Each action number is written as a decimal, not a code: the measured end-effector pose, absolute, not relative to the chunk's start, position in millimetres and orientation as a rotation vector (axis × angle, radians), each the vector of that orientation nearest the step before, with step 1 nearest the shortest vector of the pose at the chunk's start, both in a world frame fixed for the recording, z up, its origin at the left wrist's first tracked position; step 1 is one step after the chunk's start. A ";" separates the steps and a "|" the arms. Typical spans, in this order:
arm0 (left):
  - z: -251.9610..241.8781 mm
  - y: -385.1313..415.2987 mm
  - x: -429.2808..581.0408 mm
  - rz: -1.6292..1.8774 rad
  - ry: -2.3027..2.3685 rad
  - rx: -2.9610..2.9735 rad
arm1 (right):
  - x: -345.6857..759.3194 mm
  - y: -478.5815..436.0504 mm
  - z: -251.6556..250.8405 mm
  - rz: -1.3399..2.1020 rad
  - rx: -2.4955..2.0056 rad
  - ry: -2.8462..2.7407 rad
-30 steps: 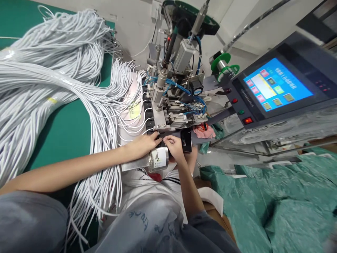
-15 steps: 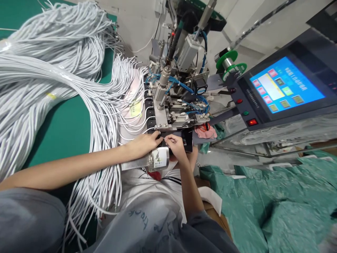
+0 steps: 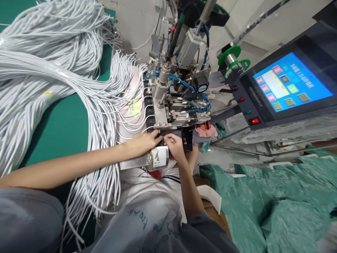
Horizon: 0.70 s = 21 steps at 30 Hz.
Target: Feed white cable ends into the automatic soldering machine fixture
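My left hand (image 3: 143,143) reaches over the front of the machine's black fixture row (image 3: 149,105), thumb and forefinger close together at its near end. What those fingers press on or hold is hidden. Just to the right, my right hand (image 3: 175,144) pinches a thin white wire end (image 3: 163,137) between thumb and forefinger. The two hands' fingertips almost meet there. White cables (image 3: 134,130) curve from the left into the fixture row, beyond my left hand. Below the hands sits a metal part with a white label (image 3: 159,157).
Thick bundles of white cables (image 3: 60,73) cover much of the green table (image 3: 56,130) at left. The machine's cylinder (image 3: 160,88) and blue tubes rise beyond my hands. A control panel screen (image 3: 292,82) stands at right, near a green spool (image 3: 233,58). Green sheeting (image 3: 263,196) lies lower right.
The view has shifted slightly. Both hands keep nearly the same place and pose at the front of the fixture row.
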<state>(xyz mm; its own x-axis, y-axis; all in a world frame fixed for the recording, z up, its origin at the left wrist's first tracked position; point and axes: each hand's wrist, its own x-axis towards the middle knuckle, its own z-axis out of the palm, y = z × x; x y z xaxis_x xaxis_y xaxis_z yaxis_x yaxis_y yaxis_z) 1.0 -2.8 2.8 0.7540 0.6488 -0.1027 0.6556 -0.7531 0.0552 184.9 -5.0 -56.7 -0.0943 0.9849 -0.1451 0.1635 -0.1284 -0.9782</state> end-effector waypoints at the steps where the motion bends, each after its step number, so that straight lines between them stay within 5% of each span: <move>1: 3.6 -2.9 1.0 -0.126 1.061 2.861 | 184.6 -5.1 -56.9 1.328 -1.369 -1.321; 10: -2.6 -6.3 3.1 -0.115 1.050 3.008 | 189.5 7.3 -53.7 1.588 -1.354 -1.294; 21: -3.7 -8.0 2.7 -0.067 0.932 3.151 | 181.0 0.6 -59.6 1.411 -1.381 -1.197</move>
<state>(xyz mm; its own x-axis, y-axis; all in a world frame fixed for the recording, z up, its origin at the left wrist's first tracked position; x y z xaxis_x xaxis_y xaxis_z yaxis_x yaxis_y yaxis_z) 2.7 -8.0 -3.7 0.8391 0.5440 0.0022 0.5382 -0.8294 -0.1498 181.0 0.6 -59.6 -0.0748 0.9709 -0.2277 0.0666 -0.2229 -0.9726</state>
